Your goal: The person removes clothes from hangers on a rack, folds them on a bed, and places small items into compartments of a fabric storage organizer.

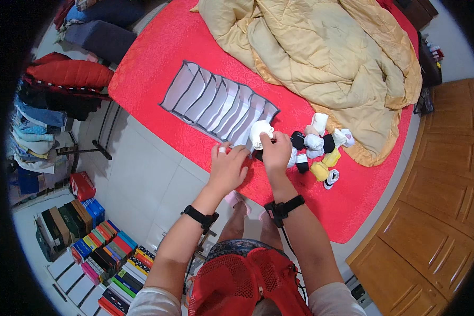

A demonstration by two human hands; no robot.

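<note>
My right hand (277, 154) pinches a rolled white sock (260, 134) by the near right end of a white compartment organizer (213, 105) with dark grey edging. The organizer lies on a red bedspread, and its dividers form a row of several narrow slots. My left hand (229, 167) is open, its fingers apart at the organizer's near edge; whether it presses on it I cannot tell. Right beside my right hand is a pile of rolled socks: white ones (319, 122), black ones (297, 139), yellow ones (319, 171) and a white-and-black one (331, 179).
A crumpled yellow quilt (321, 58) covers the far right of the red bedspread (347, 216). Clothes hang on a rack (42, 124) at the left. Stacked boxes and books (105, 247) stand at the lower left. Wooden cabinets (437, 210) line the right side.
</note>
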